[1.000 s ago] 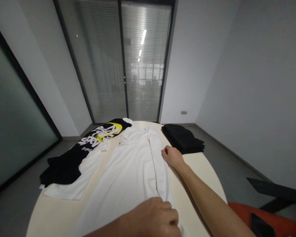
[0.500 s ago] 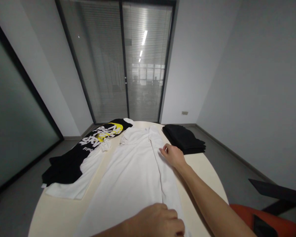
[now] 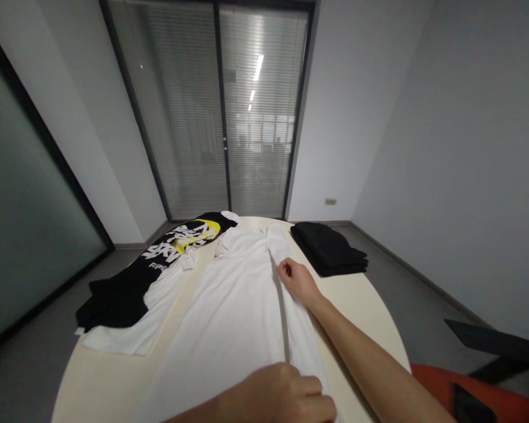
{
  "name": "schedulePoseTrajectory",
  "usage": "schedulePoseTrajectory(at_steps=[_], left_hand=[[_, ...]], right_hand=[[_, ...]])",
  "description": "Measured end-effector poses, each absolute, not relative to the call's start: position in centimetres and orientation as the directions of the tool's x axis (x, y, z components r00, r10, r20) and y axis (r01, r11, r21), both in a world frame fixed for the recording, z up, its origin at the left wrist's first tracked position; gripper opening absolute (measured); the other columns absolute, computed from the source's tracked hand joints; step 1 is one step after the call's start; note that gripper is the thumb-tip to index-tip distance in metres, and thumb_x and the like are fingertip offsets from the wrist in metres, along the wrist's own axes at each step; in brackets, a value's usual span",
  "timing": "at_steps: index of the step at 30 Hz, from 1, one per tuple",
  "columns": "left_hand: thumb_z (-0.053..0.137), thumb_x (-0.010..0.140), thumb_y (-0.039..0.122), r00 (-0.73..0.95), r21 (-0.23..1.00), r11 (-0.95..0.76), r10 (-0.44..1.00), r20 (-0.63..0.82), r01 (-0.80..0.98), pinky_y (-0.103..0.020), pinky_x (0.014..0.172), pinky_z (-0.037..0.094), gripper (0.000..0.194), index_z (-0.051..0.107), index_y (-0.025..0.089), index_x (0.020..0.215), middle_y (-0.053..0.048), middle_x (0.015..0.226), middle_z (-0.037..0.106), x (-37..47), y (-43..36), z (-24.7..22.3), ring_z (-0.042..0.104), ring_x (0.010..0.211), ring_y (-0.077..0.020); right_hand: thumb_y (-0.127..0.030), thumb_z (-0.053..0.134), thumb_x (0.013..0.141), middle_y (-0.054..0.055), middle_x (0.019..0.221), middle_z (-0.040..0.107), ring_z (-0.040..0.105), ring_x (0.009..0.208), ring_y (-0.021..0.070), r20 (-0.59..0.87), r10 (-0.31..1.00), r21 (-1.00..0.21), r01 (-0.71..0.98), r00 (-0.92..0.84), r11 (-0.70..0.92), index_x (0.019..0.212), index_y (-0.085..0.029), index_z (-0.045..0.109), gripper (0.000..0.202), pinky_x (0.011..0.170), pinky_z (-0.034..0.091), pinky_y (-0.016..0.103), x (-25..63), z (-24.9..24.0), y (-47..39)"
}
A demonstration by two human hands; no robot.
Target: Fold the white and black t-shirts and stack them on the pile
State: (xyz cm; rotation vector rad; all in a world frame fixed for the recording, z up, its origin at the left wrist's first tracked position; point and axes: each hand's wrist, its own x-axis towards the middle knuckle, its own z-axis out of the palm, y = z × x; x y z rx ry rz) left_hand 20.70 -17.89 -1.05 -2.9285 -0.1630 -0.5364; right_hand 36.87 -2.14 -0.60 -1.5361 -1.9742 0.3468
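A white garment (image 3: 229, 305) lies spread over the middle of the table, with a strip along its right side folded over. My right hand (image 3: 297, 281) is closed on the edge of that strip, below the garment's far right corner. Near the bottom of the view my left hand (image 3: 286, 395) has its fingers curled on the near part of the same strip; its fingertips are hidden. Between the hands the strip's edge is slightly lifted, with a shadow under it.
On the left of the table (image 3: 92, 382) lie a black shirt (image 3: 123, 294) with white and yellow print and a white cloth (image 3: 158, 311). Folded black clothes (image 3: 328, 249) are stacked at the back right. A red chair (image 3: 436, 390) stands at the lower right.
My right hand has moved a little to the left with the strip's edge. My left hand has shifted slightly right, and the gap under the edge looks wider.
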Motion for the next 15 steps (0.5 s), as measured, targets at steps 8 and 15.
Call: schedulePoseTrajectory(at_steps=[8,15], left_hand=[[0.066,0.094,0.025,0.956,-0.093,-0.994,0.031,0.292,0.061,-0.031,0.045,0.027,0.015,0.056,0.022,0.084,0.005,0.076,0.058,19.7,-17.7,1.1,0.052,0.065,-0.0137],[0.068,0.093,0.026,0.969,-0.080,-0.989,0.104,0.225,0.125,-0.032,0.046,0.026,0.021,0.052,0.021,0.080,0.004,0.071,0.055,19.2,-17.3,2.3,0.051,0.065,-0.0149]], right_hand=[[-0.040,0.062,0.091,0.001,0.073,0.069,0.059,0.066,0.0142,0.235,0.933,-0.469,0.809,-0.271,0.353,0.084,-0.021,0.068,0.021,0.061,0.032,0.025,37.0,-0.9,-2.4],[-0.036,0.049,0.100,0.002,0.082,0.071,0.062,0.071,0.0151,0.286,0.920,-0.474,0.795,-0.269,0.380,0.096,-0.021,0.065,0.023,0.066,0.036,0.024,36.9,-0.1,-2.6]])
